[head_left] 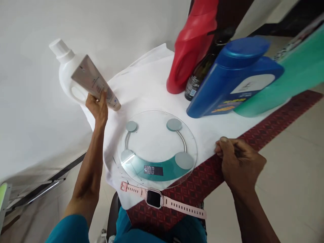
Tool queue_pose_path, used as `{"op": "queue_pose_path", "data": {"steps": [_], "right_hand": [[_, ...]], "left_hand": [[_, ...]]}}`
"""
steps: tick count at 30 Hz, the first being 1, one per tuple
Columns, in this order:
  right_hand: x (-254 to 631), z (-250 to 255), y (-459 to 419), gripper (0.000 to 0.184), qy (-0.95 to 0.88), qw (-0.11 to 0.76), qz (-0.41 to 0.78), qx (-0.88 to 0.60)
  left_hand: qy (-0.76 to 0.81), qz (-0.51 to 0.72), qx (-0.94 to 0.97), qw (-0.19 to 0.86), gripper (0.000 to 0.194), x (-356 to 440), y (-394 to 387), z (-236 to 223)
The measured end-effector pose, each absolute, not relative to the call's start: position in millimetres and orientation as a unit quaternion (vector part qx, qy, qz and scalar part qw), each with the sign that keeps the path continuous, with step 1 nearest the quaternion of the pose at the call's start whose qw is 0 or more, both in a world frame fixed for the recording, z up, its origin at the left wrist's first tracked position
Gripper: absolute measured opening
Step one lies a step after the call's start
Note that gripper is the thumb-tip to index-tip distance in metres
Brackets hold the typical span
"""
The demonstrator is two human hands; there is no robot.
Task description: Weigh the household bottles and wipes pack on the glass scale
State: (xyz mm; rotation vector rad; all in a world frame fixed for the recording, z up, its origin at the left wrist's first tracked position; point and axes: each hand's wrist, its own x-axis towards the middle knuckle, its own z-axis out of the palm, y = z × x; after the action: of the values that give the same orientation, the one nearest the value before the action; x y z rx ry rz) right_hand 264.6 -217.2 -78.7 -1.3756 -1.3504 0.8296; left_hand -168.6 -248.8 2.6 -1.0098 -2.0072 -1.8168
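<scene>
My left hand [98,106] is closed around a greyish-beige squeeze tube [92,79], tilted with its cap down toward the white cloth. Right behind the tube stands a white bottle [66,72] with a handle, partly covered by it. A round glass bathroom scale [154,148] lies on the cloth between my hands, with bare glass and a lit display that seems to read 0.0. At the table's right edge, my right hand [240,162] is closed in a loose fist, with nothing visible in it. A smartwatch with a pink strap [154,198] lies in front of the scale.
A red bottle [187,54], a dark bottle [193,81], a blue bottle [227,74] and a green bottle [286,74] stand at the back right. White cloth [146,77] covers much of the table, leaving a red patterned strip [273,128] along the near edge. A wall rises behind.
</scene>
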Motion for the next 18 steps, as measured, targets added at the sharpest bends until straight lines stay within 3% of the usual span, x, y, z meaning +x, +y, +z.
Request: {"op": "queue_pose_path", "data": {"steps": [4,11,18], "right_hand": [[264.6,-79.1,-218.4,0.03,-0.559,0.52,0.356,-0.539],[265.5,-82.4,-218.8,0.04,-0.572,0.526,0.367,-0.512],[268.0,-85.0,-218.2,0.043,-0.59,0.532,0.357,-0.491]], "left_hand": [[-0.615,-0.632,-0.469,0.052,0.044,-108.5,-275.5,29.9],[-0.602,-0.597,-0.52,-0.102,0.027,0.0,-317.5,32.7],[-0.626,-0.534,-0.562,-0.086,0.018,20.0,-323.7,13.0]]}}
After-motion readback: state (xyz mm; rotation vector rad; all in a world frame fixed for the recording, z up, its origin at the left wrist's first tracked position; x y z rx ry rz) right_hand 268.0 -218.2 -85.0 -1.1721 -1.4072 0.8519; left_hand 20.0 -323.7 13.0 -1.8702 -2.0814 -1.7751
